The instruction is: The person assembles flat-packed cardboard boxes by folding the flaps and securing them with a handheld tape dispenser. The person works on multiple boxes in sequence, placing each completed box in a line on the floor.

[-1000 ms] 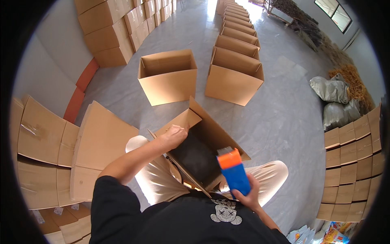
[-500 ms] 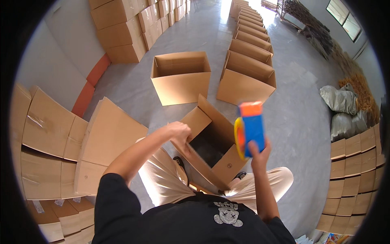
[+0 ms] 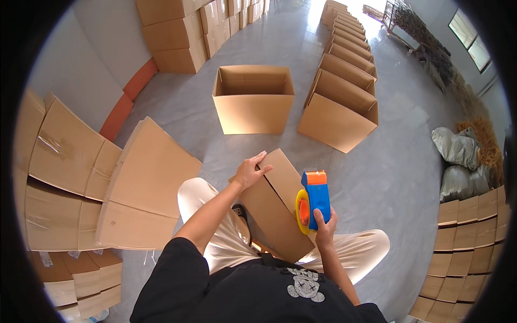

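Observation:
Between my legs a brown cardboard box [image 3: 264, 207] stands at an angle, its long flaps folded down and a narrow dark gap between them. My left hand [image 3: 251, 171] rests on the far end of the flaps, fingers stretched out and thumb apart. In my right hand [image 3: 326, 229] is a tape dispenser [image 3: 318, 196], blue with an orange top and a yellow tape roll at its side. I hold it over the right part of the box; whether it touches the cardboard I cannot tell.
Ahead stands an open-topped box [image 3: 253, 114]; to its right a long row of open boxes [image 3: 339, 119] runs back. Flat cardboard sheets [image 3: 142, 199] lie at left. Stacked cartons [image 3: 172, 35] line the back left. Bundled cardboard [image 3: 458, 253] and pale sacks [image 3: 458, 151] are at right.
The box's long flaps have come down over its opening. My left hand has shifted from the raised flap onto the folded flaps. My right hand has lowered the tape dispenser toward the box.

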Tool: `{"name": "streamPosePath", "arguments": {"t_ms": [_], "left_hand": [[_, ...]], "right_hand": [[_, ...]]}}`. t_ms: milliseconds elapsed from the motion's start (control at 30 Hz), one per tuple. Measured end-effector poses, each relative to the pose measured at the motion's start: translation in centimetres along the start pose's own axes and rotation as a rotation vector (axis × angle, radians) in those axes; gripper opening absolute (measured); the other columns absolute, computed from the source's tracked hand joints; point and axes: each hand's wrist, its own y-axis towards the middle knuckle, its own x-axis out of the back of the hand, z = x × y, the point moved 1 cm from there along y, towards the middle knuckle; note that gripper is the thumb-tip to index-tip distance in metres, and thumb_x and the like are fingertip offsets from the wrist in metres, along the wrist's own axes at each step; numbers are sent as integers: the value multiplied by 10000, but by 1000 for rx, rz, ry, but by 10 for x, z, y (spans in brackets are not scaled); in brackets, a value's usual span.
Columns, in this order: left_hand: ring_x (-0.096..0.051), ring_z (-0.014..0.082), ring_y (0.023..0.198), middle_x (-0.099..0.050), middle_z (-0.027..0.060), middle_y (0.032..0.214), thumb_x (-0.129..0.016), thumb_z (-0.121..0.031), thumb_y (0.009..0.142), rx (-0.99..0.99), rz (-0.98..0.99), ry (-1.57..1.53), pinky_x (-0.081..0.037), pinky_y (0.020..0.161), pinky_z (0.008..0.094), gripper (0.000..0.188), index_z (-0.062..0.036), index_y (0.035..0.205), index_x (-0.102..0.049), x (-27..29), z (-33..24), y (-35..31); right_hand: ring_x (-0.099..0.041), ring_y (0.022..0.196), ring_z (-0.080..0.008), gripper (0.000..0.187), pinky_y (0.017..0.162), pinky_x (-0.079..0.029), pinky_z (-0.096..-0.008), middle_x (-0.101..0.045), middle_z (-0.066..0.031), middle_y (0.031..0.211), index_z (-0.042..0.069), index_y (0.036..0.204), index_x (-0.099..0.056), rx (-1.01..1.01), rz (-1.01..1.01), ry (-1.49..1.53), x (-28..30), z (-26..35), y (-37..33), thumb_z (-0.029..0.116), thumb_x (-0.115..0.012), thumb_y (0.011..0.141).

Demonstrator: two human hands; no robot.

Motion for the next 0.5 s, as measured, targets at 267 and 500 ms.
{"name": "streamPosePath", "arguments": {"t_ms": [267,500], "left_hand": [[-509,298,1184,-588,149,1180,-512,-55,864,18,-26,-211,-427,978,331,289,-43,1132,-619,-3,2,6],[-468,317,1218,-552,164,1212,-516,54,812,-145,-112,-73,-417,999,344,341,-6,1135,-608,-10,16,6]], "right_hand": [[-600,561,-119,314,533,-505,-242,-620,-71,737,-15,951,-573,12,91,-97,-5,14,12,265,-664,842],[-610,575,-136,343,547,-511,-242,-623,-84,741,-29,978,-566,3,344,16,-51,61,43,263,-669,831]]}}
